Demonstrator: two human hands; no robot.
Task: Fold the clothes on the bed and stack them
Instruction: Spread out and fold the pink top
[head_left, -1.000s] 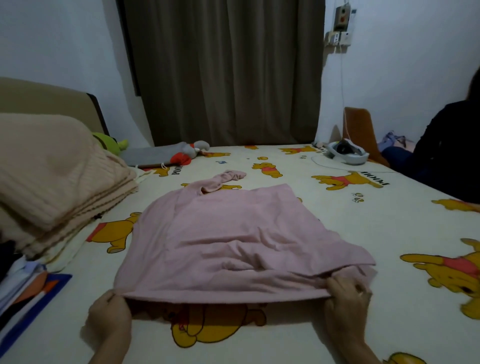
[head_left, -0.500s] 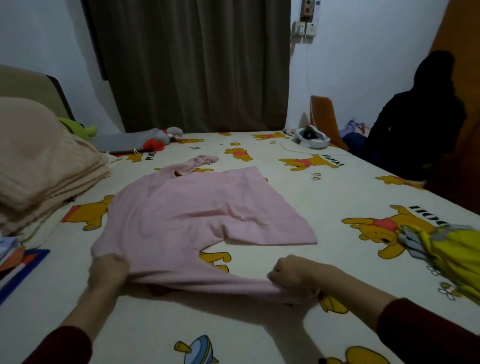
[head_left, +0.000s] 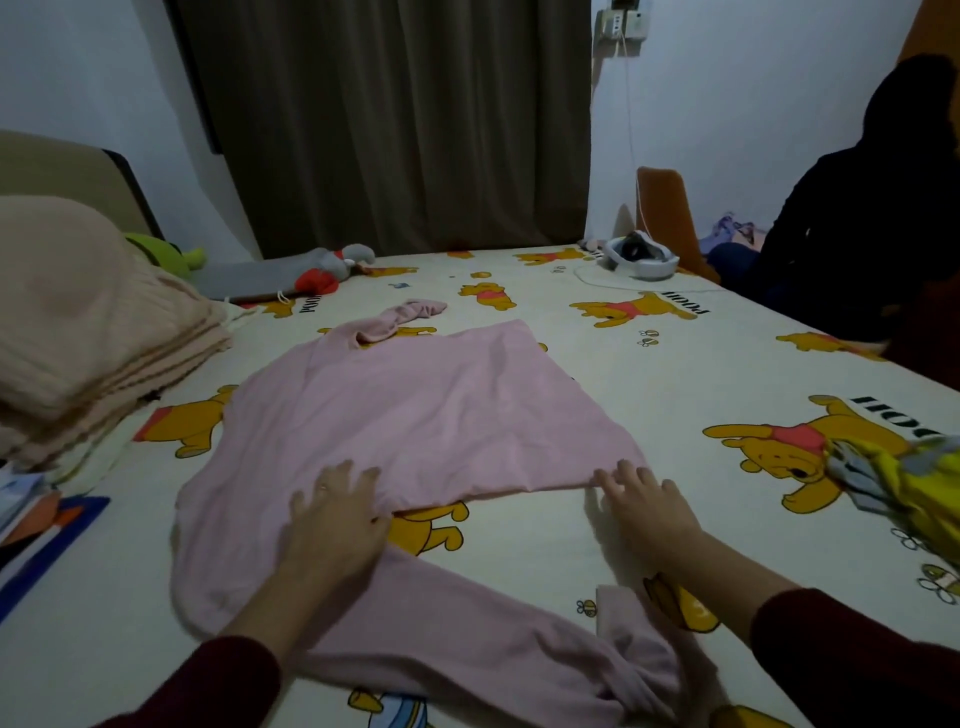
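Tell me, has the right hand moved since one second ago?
Yes. The right hand released the pink shirt's hem and now rests flat, fingers spread, at the shirt's near right corner.

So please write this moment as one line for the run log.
step: smoothing | item: pink top flat on bed | left hand open, palm on top | right hand open at hem corner | folded: not yet

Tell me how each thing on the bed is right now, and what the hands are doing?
pink top: spread flat, not folded; one sleeve trails near the front edge.
left hand: open, palm flat on the top.
right hand: open, fingers touching the hem.
beige stack: folded, piled.
yellow garment: crumpled, unfolded.
curtain: closed.
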